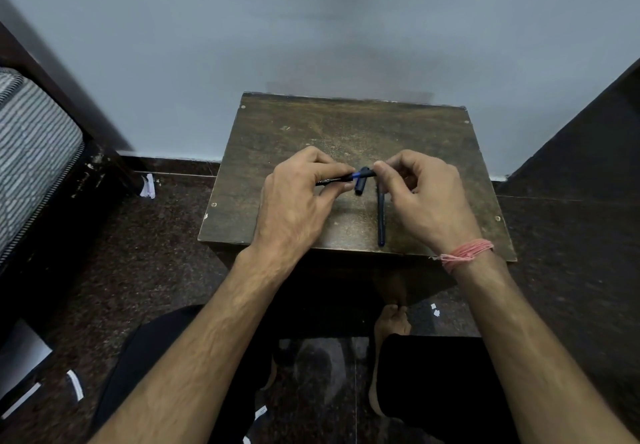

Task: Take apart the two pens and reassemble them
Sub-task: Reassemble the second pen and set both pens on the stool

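You are seated at a small dark wooden bench (pixel 346 125) pushed against a pale wall, looking down at your two bare forearms. Your left hand (pixel 298 197) pinches the barrel of a black pen (pixel 334 179) between thumb and fingers, holding it level above the middle of the bench; white lettering shows on the barrel beside your thumb. Your right hand (pixel 426 197), with a pink thread bracelet (pixel 465 253) at the wrist, pinches the other end of the same pen with its fingertips. Between your hands a short blue section shows, so the joint looks partly open. A small dark piece (pixel 360 187), probably a cap, sits just below that joint; whether it rests on the bench or hangs from the pen is unclear. The second pen (pixel 381 218) lies on the bench, pointing from the middle toward the near edge, partly under your right hand. The risk from here is small parts: a sudden pull could let a refill or tip piece spring free and roll off the bench to the dark floor. Your right wrist could also nudge the second pen over the near edge.
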